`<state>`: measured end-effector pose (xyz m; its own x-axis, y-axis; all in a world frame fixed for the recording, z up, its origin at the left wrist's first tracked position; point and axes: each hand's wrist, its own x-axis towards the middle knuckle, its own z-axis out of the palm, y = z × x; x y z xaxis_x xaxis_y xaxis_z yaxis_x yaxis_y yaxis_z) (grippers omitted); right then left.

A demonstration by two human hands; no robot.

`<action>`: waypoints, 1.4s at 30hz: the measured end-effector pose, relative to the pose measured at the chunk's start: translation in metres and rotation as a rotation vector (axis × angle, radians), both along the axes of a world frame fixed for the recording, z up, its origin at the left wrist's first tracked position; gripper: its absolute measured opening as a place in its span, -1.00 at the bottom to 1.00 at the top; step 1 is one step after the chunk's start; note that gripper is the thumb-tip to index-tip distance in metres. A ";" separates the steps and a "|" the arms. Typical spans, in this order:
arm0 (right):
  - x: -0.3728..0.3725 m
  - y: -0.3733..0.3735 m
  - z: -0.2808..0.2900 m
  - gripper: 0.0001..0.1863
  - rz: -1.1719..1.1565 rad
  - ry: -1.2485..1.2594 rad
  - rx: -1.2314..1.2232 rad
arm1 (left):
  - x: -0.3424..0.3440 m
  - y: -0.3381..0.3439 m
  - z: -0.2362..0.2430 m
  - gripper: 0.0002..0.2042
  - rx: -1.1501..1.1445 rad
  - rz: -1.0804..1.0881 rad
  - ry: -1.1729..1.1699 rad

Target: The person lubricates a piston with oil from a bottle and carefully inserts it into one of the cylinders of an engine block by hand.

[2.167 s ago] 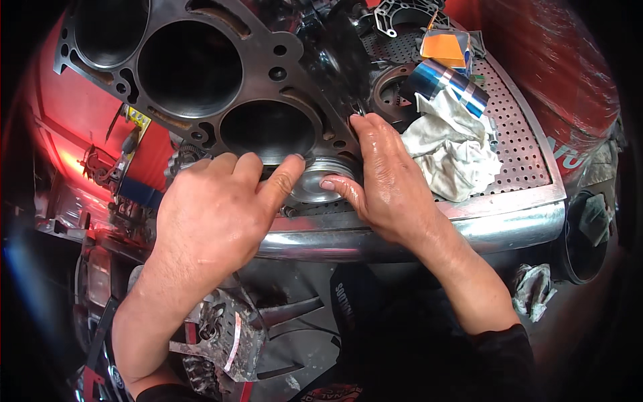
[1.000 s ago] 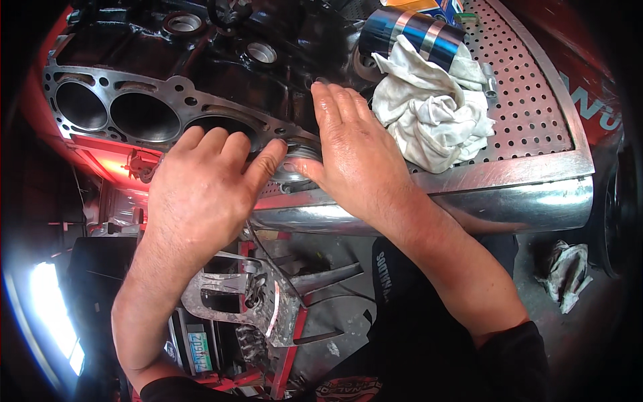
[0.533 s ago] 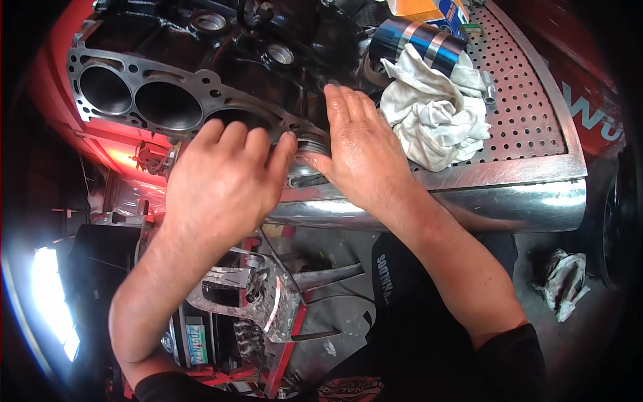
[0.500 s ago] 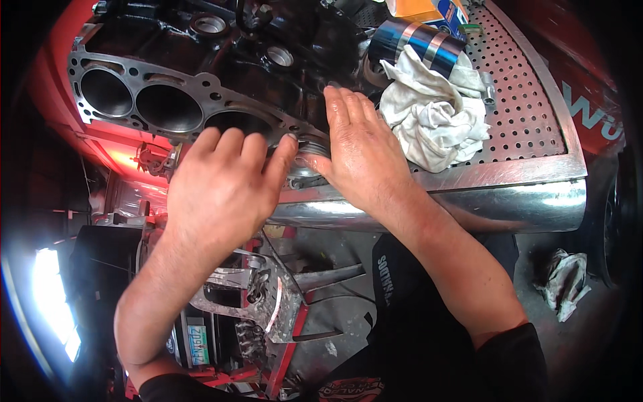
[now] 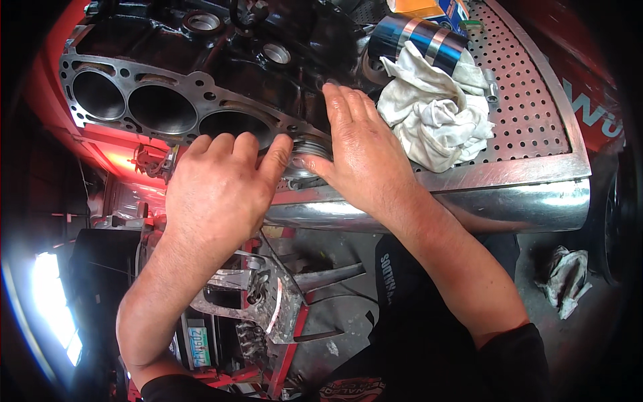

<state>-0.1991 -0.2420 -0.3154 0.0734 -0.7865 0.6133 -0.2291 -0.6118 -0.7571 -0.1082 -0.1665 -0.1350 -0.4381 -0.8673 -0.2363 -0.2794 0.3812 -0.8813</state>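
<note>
A black engine block (image 5: 295, 87) lies on its side, its cylinder bores (image 5: 161, 108) facing me. A metal piston (image 5: 311, 149) with ring grooves sits at the rightmost bore, partly hidden by my hands. My left hand (image 5: 218, 181) is closed over the block's face, knuckles bent and fingertips hidden. Its thumb reaches the piston's left side. My right hand (image 5: 365, 151) is open, with fingers stretched flat along the block's upper side and its thumb against the piston. The skin of the right hand looks oily.
A crumpled white rag (image 5: 435, 114) lies right of my hands on the perforated metal bench (image 5: 529, 127). Behind it are a dark blue metal cylinder-shaped band (image 5: 418, 43), a socket (image 5: 491, 86) and an orange and blue box (image 5: 429, 8). Another dirty rag (image 5: 566, 281) lies on the floor.
My hands keep nearly the same places at the piston. The left thumb and knuckles have shifted slightly. The view has moved a little.
</note>
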 end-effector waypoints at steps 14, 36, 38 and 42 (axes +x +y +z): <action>0.001 0.001 -0.002 -0.04 -0.026 0.028 -0.035 | -0.007 -0.009 0.007 -0.55 0.078 -0.019 -0.195; -0.004 -0.007 0.002 0.06 -0.058 0.085 -0.001 | 0.038 0.075 -0.117 -0.66 -0.498 0.271 1.771; 0.004 -0.003 0.008 0.08 -0.035 0.106 -0.010 | 0.051 0.088 -0.154 -0.68 -0.339 0.360 2.357; -0.006 -0.013 0.011 0.01 -0.057 0.191 -0.072 | 0.028 0.076 -0.191 -0.78 -0.104 0.498 2.568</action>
<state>-0.2053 -0.2552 -0.3049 0.1507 -0.7471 0.6474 -0.4000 -0.6450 -0.6511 -0.0797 -0.0908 -0.3258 0.4111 -0.9030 0.1248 -0.2430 0.0234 0.9697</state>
